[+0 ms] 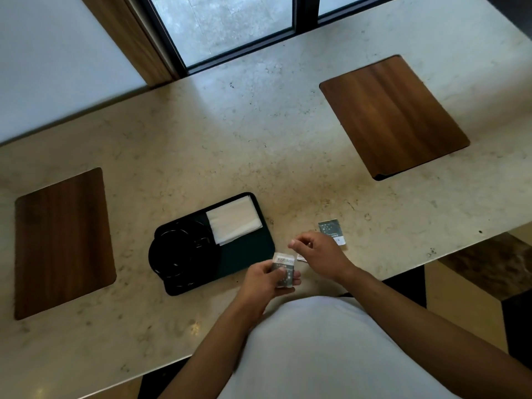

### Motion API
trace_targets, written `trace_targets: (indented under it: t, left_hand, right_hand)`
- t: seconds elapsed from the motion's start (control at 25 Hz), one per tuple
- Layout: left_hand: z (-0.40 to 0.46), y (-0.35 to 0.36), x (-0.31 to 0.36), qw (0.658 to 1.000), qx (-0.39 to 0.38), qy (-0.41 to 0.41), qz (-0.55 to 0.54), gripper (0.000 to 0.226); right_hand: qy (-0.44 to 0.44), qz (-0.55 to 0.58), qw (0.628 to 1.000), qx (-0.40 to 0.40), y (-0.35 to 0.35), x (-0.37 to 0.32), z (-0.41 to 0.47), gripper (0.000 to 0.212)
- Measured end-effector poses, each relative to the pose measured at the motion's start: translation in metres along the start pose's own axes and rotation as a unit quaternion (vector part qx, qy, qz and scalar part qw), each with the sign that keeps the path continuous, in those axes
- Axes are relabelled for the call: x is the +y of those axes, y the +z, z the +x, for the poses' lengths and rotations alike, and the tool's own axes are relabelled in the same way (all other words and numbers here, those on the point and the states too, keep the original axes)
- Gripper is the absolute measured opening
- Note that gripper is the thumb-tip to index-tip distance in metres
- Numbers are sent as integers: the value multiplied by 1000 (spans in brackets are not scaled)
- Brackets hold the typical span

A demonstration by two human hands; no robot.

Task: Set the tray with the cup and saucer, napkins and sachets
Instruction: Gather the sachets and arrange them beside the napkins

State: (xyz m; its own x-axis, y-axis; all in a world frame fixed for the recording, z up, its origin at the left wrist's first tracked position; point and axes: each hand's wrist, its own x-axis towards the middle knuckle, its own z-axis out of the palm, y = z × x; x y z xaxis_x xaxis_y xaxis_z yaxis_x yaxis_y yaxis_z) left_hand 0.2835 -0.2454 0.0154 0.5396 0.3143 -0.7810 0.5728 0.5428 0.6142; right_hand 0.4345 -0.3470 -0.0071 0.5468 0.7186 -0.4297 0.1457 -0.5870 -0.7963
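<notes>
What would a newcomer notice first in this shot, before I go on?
Probably the two hands at the near edge of the counter: the left hand grips a sachet, and the right hand hovers beside it with fingers curled. Next, the dark tray just left of them, with a white napkin at its far end and a black cup on its left. Another sachet lies right of the hands.

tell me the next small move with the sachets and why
Probably lay the sachets held in the left hand onto the bare part of the tray. The napkins and the cup and saucer already sit there, and one sachet remains on the counter by the right hand.
</notes>
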Motion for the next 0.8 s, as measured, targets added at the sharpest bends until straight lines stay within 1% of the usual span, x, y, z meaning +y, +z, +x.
trace_targets:
  t: [0.04,0.08,0.12,0.2,0.28,0.36,0.44,0.68,0.8]
  left_hand:
    - [-3,0,-4,1000,13,-12,-11,21]
    - [-6,-2,-7,999,24,-21,-21,22]
    - [-7,-5,-9,999,33,-25,-29,24]
    - [-9,-14,-10,998,47,-20,-29,28]
    - [-10,-21,-12,997,68,-22,-32,30]
    - [-11,-25,-16,994,89,-32,-52,24]
    - [-13,-28,-18,992,100,-38,-72,20]
    - [-18,-48,-14,987,114,-26,-108,22]
    - [-21,-55,-12,987,108,-28,-112,21]
  right_hand:
    - [6,-51,998,30,0,4,1,17]
    - [14,-101,994,47,-1,7,1,27]
    - [18,-136,989,52,-2,10,1,41]
    - [10,-188,982,32,-3,15,0,65]
    - [4,-224,975,2,0,20,-1,73]
    - [8,-239,971,-6,6,23,-2,71]
    - [10,-236,972,5,10,23,-2,66]
    - [55,-258,964,8,9,18,6,63]
    - [64,-278,958,22,10,14,6,51]
